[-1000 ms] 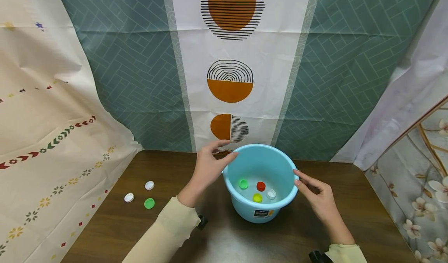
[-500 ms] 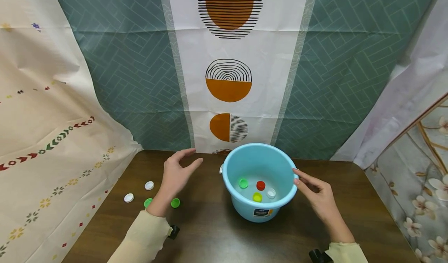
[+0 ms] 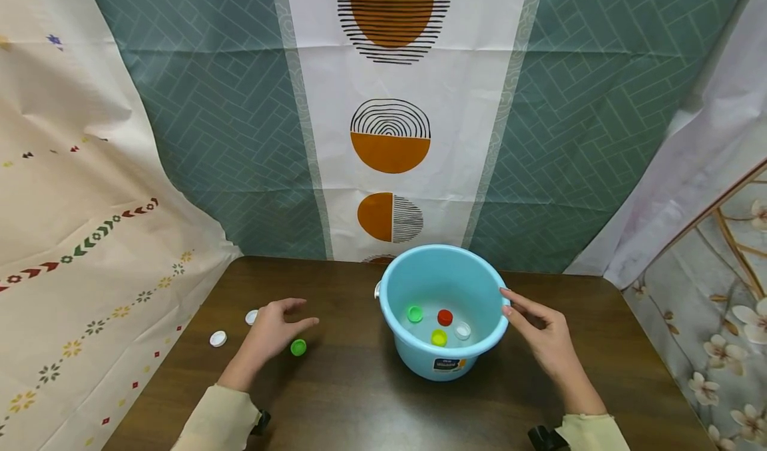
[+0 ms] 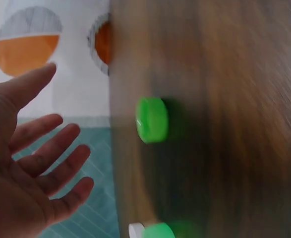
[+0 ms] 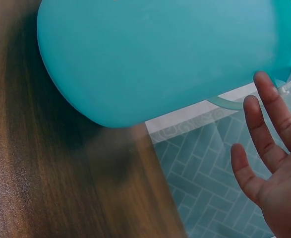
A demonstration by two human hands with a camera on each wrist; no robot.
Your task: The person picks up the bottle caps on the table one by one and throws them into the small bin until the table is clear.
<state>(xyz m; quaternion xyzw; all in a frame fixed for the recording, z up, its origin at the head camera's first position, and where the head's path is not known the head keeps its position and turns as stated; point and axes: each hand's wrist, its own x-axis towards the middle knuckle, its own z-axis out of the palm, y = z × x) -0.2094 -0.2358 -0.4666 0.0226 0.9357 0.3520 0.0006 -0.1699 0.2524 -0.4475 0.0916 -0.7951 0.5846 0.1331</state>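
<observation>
A light blue bucket stands on the table, with green, red, yellow and white caps at its bottom. My right hand pinches the bucket's right rim between thumb and fingers; the right wrist view shows the fingers against the bucket wall. Over the left part of the table, my left hand is empty with its fingers spread, just left of a green cap. In the left wrist view that green cap lies beyond the open palm, untouched.
Two white caps lie at the table's left, one partly behind my left hand. Another green cap shows at the bottom of the left wrist view. Patterned cloth hangs behind the brown table.
My left hand has moved from the bucket's left rim out to the left and down, and a green cap now lies on the table beside it. My right hand stays on the rim.
</observation>
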